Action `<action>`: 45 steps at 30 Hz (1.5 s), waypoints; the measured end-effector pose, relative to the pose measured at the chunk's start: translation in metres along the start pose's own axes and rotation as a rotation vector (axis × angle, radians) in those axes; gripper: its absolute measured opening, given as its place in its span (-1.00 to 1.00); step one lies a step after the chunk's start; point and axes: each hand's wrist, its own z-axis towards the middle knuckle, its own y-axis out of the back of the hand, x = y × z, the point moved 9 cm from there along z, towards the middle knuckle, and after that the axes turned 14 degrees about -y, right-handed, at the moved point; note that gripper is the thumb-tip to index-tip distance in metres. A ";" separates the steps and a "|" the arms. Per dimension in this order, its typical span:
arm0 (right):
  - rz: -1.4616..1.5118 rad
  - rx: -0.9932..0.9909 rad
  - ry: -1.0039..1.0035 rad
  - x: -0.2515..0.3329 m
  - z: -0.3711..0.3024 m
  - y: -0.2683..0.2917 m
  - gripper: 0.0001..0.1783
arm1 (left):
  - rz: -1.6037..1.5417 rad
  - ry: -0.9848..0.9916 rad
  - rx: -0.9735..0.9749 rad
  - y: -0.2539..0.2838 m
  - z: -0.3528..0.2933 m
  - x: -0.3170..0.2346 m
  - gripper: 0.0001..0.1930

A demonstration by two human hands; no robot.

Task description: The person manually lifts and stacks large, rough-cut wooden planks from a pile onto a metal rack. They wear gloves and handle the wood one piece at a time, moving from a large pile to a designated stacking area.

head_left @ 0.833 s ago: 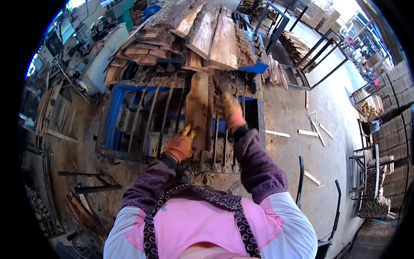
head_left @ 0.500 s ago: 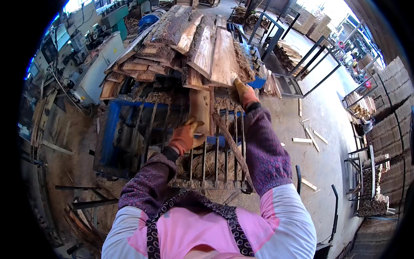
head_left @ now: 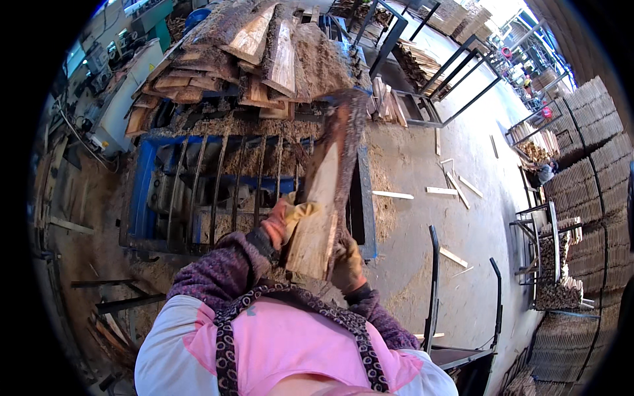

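Note:
A long rough-sawn board (head_left: 308,235) with dark bark along its right edge slants from close to my chest toward the far pile. Gripping its left edge is my left hand (head_left: 288,219), in an orange and yellow work glove, with fingers lying against the pale sawn face. My right hand (head_left: 350,263), gloved the same way, closes round the bark edge nearer my body; part of its fingers is hidden by the wood. Beneath the board stands a blue-framed metal grate (head_left: 246,188) with dark bars and sawdust around it.
Beyond the grate rises a heap of bark-edged slabs (head_left: 198,66). Machinery (head_left: 122,99) stands at the far left. Wood offcuts (head_left: 456,188) lie on the floor to the right, near upright dark metal posts (head_left: 432,284). Tall stacks of boards (head_left: 584,178) line the right side.
My right hand has come back from the far pile toward my chest. A bark-edged board now lies across both hands, where my left hand was over a wood piece on the grate. The view has shifted.

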 end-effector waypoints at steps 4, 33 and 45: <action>-0.487 -0.172 0.203 -0.011 0.000 0.012 -0.53 | 0.119 0.041 -0.272 0.030 -0.062 0.020 -0.63; -0.948 -0.472 0.696 0.232 0.197 -0.193 -0.05 | 1.911 0.127 0.120 0.104 -0.002 -0.084 0.00; -1.887 -0.948 0.709 0.301 0.263 -0.242 -0.03 | 1.297 -0.042 -0.027 0.083 0.046 -0.149 -0.33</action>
